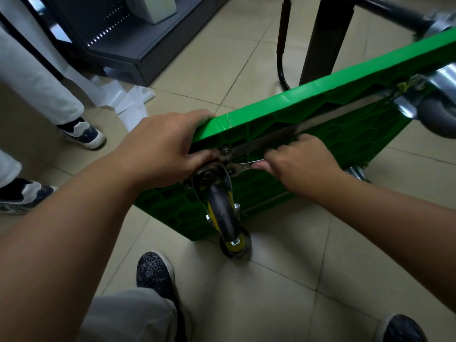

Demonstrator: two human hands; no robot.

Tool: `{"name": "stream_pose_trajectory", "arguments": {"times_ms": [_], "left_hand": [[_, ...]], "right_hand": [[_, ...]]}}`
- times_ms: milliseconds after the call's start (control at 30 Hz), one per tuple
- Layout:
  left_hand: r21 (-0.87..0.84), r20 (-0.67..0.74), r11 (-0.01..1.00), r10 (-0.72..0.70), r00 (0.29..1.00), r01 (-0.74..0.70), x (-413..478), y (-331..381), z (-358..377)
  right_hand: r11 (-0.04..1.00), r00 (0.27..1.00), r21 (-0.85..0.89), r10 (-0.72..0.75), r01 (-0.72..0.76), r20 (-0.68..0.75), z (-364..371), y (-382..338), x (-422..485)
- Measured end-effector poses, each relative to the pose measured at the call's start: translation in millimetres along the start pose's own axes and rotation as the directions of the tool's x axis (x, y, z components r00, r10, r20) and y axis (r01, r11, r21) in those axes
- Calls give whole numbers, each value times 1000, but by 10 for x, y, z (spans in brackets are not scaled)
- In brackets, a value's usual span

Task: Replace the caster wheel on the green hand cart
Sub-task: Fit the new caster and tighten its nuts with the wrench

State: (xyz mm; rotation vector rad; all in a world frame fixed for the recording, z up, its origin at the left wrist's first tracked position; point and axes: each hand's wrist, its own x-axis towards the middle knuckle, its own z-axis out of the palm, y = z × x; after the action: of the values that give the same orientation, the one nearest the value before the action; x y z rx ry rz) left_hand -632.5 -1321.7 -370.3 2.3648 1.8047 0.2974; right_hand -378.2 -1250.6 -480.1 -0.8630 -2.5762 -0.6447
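The green hand cart (333, 104) stands tipped on its edge, ribbed underside facing me. A caster wheel (223, 213) with a dark tyre, yellow hub and metal fork is bolted at the cart's near lower corner. My left hand (167, 144) grips the cart's top corner, fingers curled over the edge and thumb by the caster's mounting plate. My right hand (298, 159) holds a small metal wrench (243, 166) whose head sits on a bolt of the caster plate. A second caster (434, 104) shows at the cart's far upper right.
Another person's legs and shoes (81, 132) stand at the left. White plastic scraps (125, 99) lie on the tiled floor by a dark metal shelf base (128, 50). A dark post and thin rod (323, 38) rise behind the cart. My own shoes (155, 272) are below.
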Motion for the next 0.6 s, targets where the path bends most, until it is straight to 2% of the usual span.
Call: {"name": "stream_pose_trajectory", "arguments": {"times_ms": [200, 300, 533, 600], "left_hand": [[11, -8, 1000, 1, 1000, -1, 17, -19, 11], [20, -9, 1000, 2, 1000, -2, 11, -19, 6], [42, -18, 999, 14, 1000, -13, 17, -57, 32], [40, -24, 999, 17, 1000, -16, 22, -76, 33]], "right_hand": [[993, 990, 17, 120, -120, -69, 207, -179, -136], [972, 970, 89, 226, -218, -90, 288, -303, -196], [843, 859, 266, 504, -468, -85, 405, -645, -234], [786, 806, 288, 587, -547, -72, 389, -774, -220]]}}
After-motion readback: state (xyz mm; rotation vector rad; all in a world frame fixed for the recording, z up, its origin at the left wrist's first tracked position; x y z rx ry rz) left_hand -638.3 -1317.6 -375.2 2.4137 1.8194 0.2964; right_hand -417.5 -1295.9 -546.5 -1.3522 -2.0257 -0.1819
